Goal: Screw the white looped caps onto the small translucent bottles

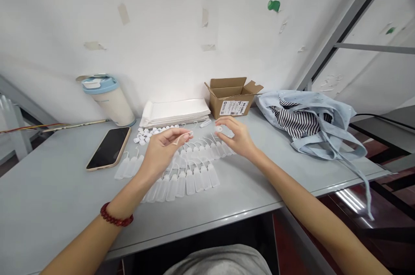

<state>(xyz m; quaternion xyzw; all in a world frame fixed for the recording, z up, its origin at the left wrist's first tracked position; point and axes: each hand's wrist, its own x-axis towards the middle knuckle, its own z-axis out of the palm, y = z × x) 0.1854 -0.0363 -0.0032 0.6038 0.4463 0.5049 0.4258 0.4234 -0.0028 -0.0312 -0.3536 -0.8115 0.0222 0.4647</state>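
Observation:
My left hand [164, 147] pinches a thin, curved, translucent nozzle [177, 139] between thumb and fingertips, above the table. Across a short gap, my right hand [238, 136] holds a small translucent round piece [218, 129] between thumb and forefinger; it looks like a nozzle base. Under and between the hands lie rows of small translucent squeeze bottles [189, 182] with bent spouts, flat on the grey table [233, 210]. My left hand and forearm hide part of these rows. Beyond my left hand is a pile of small white caps [142, 134].
A stack of white paper packets [177, 110] and an opened cardboard box [227, 104] stand against the wall. On the left are a phone [109, 148] and a blue-lidded tumbler [112, 102]. A light blue cloth bag [337, 113] lies at the right, its strap hanging over the edge.

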